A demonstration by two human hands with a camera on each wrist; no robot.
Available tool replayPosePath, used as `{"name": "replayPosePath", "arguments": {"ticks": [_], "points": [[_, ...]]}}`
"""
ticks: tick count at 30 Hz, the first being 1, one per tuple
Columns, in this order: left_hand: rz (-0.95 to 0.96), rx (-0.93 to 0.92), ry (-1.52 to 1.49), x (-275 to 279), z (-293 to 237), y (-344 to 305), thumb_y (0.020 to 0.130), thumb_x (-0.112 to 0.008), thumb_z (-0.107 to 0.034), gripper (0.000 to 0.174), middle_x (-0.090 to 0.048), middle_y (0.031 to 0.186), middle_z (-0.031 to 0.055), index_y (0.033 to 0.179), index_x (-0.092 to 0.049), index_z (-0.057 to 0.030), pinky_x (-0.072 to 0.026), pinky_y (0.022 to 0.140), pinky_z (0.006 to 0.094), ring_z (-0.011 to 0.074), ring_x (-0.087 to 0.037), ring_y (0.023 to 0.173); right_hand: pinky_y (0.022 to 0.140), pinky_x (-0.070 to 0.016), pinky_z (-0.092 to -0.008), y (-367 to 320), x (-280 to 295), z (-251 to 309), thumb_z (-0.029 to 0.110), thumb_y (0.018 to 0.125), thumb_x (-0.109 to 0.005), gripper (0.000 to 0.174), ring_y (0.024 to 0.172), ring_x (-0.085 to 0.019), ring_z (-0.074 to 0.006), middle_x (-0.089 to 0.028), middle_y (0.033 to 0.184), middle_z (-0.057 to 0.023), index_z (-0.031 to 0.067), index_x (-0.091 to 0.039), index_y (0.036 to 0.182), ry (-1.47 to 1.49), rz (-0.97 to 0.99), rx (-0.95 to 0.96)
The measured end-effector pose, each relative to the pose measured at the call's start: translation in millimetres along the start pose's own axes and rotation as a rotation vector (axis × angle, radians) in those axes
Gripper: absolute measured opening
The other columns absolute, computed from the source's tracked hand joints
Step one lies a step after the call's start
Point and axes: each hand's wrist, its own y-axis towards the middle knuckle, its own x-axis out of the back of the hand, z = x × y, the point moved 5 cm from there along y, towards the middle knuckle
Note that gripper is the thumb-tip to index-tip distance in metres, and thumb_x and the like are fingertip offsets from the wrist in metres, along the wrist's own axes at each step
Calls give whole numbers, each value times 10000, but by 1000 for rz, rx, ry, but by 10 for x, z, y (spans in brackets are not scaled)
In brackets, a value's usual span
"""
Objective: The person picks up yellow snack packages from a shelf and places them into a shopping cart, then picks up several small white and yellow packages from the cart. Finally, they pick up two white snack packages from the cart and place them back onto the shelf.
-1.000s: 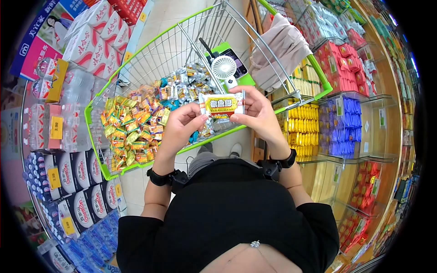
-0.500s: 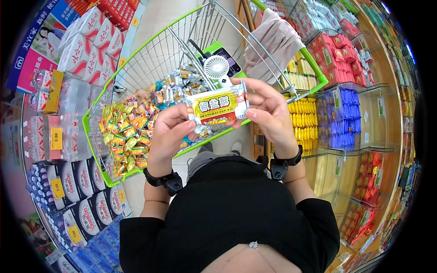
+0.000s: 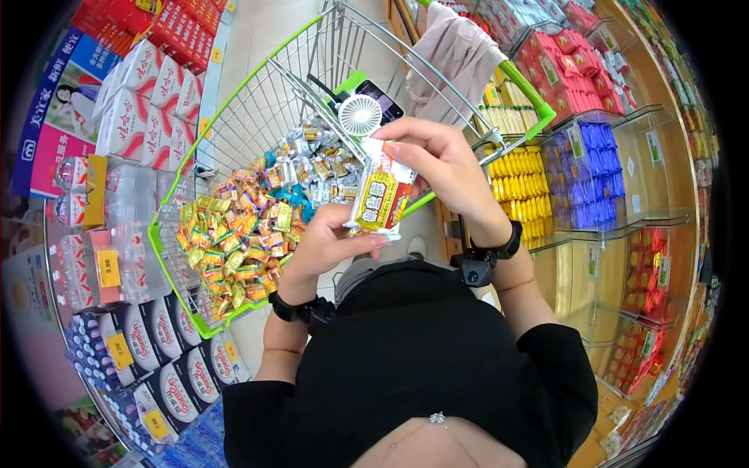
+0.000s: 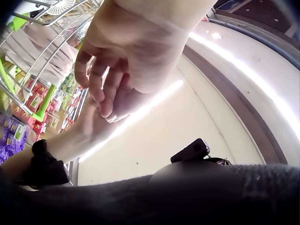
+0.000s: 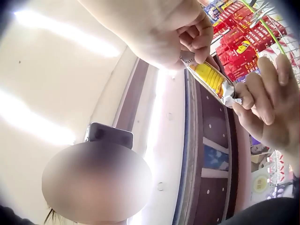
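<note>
A yellow, red and white snack packet [image 3: 381, 195] is held tilted, nearly upright, between both hands in the head view. My right hand [image 3: 445, 160] pinches its upper end between thumb and fingers. At the lower end, my left hand [image 3: 328, 242] grips the crimped edge with thumb and curled fingers. The right wrist view shows the packet [image 5: 211, 78] edge-on, with the right hand [image 5: 161, 35] at one end and the left hand [image 5: 272, 101] at the other. In the left wrist view the left hand [image 4: 136, 51] hides the packet.
A green-rimmed cart [image 3: 154, 234] holds wrapped sweets [image 3: 242, 249], with a white fan [image 3: 360, 115], a phone [image 3: 382, 97] and a pink cloth [image 3: 449, 62] at its handle end. Boxed goods [image 3: 148, 129] and bottles stand left; shelves with blue packets [image 3: 585, 175] stand right.
The packet has turned from level to steeply tilted, its right end now up. My right hand has risen relative to the left. The cart and shelves have shifted in view.
</note>
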Motion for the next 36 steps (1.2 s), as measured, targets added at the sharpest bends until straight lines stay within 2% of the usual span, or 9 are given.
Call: {"name": "replayPosePath", "arguments": {"ticks": [4,6,9,16,22,25,28,31,36], "points": [[-9,35,-34,-16,106,43,720,-617,-26,143,-603,748,63,853,-602,25,-455,555,200,93,-558,608,412,-334,-167,79,5,17,133,781,-528,173,481,-442,-7,-538,613,15,7,-599,874,-137,7,118],[-3,16,-24,-35,127,52,721,-617,-25,137,-604,740,58,848,-603,22,-453,553,202,93,-559,604,583,-399,-171,78,-26,48,84,791,-511,153,673,-499,-33,-574,750,-5,-22,-582,874,-237,60,100],[21,-9,-5,-70,111,66,723,-617,-27,128,-605,733,53,842,-604,18,-449,552,203,92,-559,600,474,-373,-174,94,-44,66,136,770,-541,166,550,-477,-17,-573,665,0,9,-605,855,-244,40,233],[75,-29,10,-87,116,82,721,-630,-39,153,-607,745,48,864,-602,8,-446,565,206,86,-562,618,511,-395,-186,106,-58,47,134,766,-542,165,585,-499,-26,-588,685,-13,7,-604,852,-250,51,254],[-44,-4,-1,119,153,37,705,-647,-45,206,-607,826,63,900,-596,1,-449,655,235,87,-560,740,468,-406,-171,67,-57,21,178,773,-587,220,556,-520,-30,-590,698,-35,18,-581,924,-255,106,24],[47,-168,10,321,93,35,748,-600,-123,261,-591,831,93,973,-552,-1,-439,705,279,137,-563,752,535,-425,-161,61,-6,-104,67,777,-572,345,669,-529,-43,-590,857,-49,35,-464,1104,-184,127,-25],[52,-352,-59,536,-32,40,810,-496,-173,272,-570,778,91,1026,-504,-8,-433,703,294,172,-556,738,556,-445,-181,51,70,-181,45,777,-562,364,732,-545,-70,-582,892,-70,26,-434,1118,5,40,54],[-173,-282,95,956,-52,163,838,-456,-179,241,-559,750,72,1004,-522,-18,-433,685,281,149,-550,723,604,-470,-213,42,113,-255,23,766,-570,393,786,-546,-107,-560,933,-92,17,-401,1121,43,17,89],[-477,147,280,1811,740,409,847,-421,-168,211,-570,739,38,951,-547,-35,-424,623,213,93,-541,671,649,-479,-232,-8,133,-380,15,755,-585,407,817,-537,-118,-547,951,-98,22,-394,1114,102,-61,86]]}}
